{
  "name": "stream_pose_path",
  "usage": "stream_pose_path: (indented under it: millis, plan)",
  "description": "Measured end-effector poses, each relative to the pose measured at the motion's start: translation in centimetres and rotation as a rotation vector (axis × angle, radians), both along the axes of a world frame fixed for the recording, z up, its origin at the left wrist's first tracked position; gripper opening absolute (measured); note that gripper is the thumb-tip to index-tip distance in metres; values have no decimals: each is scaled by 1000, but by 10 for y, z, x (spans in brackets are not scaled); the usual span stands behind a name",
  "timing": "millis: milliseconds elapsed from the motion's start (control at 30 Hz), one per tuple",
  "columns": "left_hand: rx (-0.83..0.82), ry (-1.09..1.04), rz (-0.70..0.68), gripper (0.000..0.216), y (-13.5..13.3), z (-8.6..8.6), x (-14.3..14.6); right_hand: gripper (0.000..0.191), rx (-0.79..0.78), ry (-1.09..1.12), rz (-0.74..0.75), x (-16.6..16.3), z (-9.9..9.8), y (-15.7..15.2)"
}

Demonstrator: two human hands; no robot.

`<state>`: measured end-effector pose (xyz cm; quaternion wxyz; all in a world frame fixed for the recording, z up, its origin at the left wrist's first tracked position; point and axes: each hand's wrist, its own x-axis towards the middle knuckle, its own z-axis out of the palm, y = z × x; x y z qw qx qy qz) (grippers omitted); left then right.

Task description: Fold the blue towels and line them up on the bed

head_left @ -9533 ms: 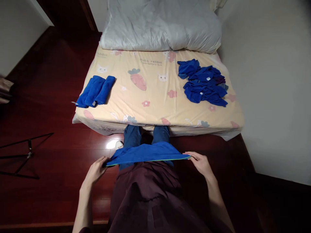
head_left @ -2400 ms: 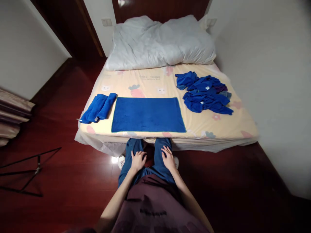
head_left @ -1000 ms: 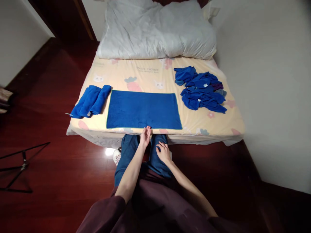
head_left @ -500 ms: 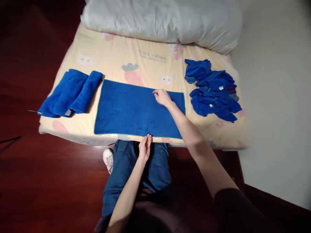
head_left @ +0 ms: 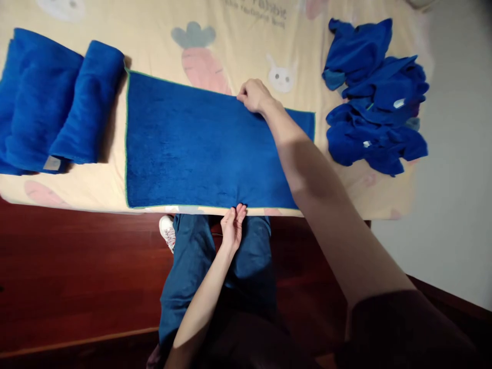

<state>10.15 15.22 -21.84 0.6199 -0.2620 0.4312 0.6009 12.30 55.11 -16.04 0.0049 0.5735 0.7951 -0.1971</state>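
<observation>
A blue towel (head_left: pixel 200 146) lies spread flat on the bed (head_left: pixel 238 46), its near long edge running along the bed's front edge. The right hand (head_left: pixel 253 96) is closed on the towel's far edge, about midway along it, knuckles up, pinching the hem. The left hand (head_left: pixel 232 225) has its fingers at the near edge directly opposite, thumb and fingertips touching the hem; whether it has a firm pinch yet I cannot tell.

With both hands on one cross line, a clean fold likely depends on gripping both hems at matching points, lifting together, and carrying one half squarely over the other so the green-trimmed edges meet without skew.

Room is uneven. To the left, two rolled blue towels (head_left: pixel 57 102) lie just beside the flat towel's short edge, the nearer roll almost touching its corner, so cloth swung that way could brush them. To the right, a heap of loose blue towels (head_left: pixel 374 102) sits near the other short edge, with a narrow strip of bare sheet between. The near hem sits at the mattress edge, so slack cloth there could slide off toward the floor.
</observation>
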Motion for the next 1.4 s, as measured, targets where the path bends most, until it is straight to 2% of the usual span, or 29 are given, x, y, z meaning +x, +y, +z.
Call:
stream_pose_path:
  millis: [200,367,500,633,733,833,1000,1067,1167,1233,1300,1400]
  plan:
    - [-72,-39,3,13,2,13,-4,10,-4,185,-42,0,16,3]
    - [-64,-29,31,11,2,28,-7,16,29,319,-70,-2,34,-3]
    - [-32,-3,40,17,-2,46,-8,15,76,376,-91,2,69,-16]
    - [77,72,37,13,-16,76,-14,14,112,433,-160,16,124,-32]
    - [221,210,23,11,-25,106,-36,14,142,543,-207,36,171,-41]
    - [401,437,42,19,-19,142,-79,16,186,714,-249,63,215,-51]
    - [616,936,-28,26,24,220,-166,17,237,955,-202,106,276,-98]
    - [619,1159,-49,29,41,257,-193,20,264,1002,-148,118,295,-128]
    - [553,1414,-40,30,55,311,-220,27,328,1020,-70,132,316,-177]
    - [533,1531,-26,30,56,342,-232,28,384,1003,-46,140,325,-206]
    - [550,1609,-14,30,52,365,-239,24,454,977,-43,148,331,-230]
    - [589,1677,15,30,41,391,-244,19,566,956,-53,157,336,-257]
